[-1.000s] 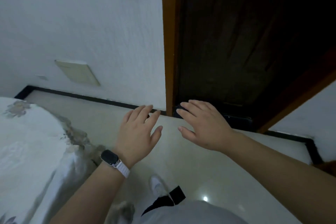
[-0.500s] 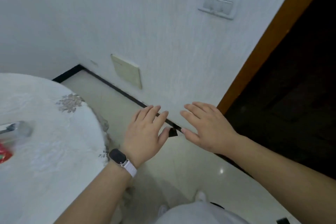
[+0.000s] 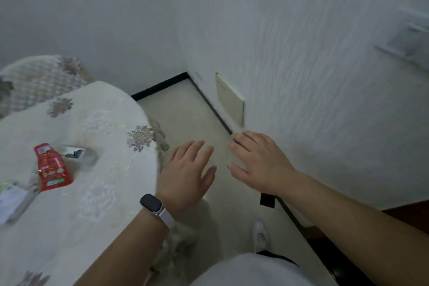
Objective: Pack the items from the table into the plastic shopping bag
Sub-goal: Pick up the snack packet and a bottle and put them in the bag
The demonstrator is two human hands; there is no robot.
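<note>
Hands (image 3: 222, 169) hover empty, red packet (image 3: 52, 167) far left.

A pouch (image 3: 53, 168) lies on the table (image 3: 97, 193), a packet (image 3: 79, 153) just behind it, a chair (image 3: 39, 79) beyond.

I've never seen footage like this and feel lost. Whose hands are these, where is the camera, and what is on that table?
There is no machine here: a person wears a camera on the head, looking down at their own arms. The left hand, with a watch on its wrist, and the right hand are both spread open over the floor, holding nothing. To the left is a table under a flowered cloth. On it lie a red packet, a clear wrapped item behind it, and a pale box at the picture's edge. No shopping bag is in view.
</note>
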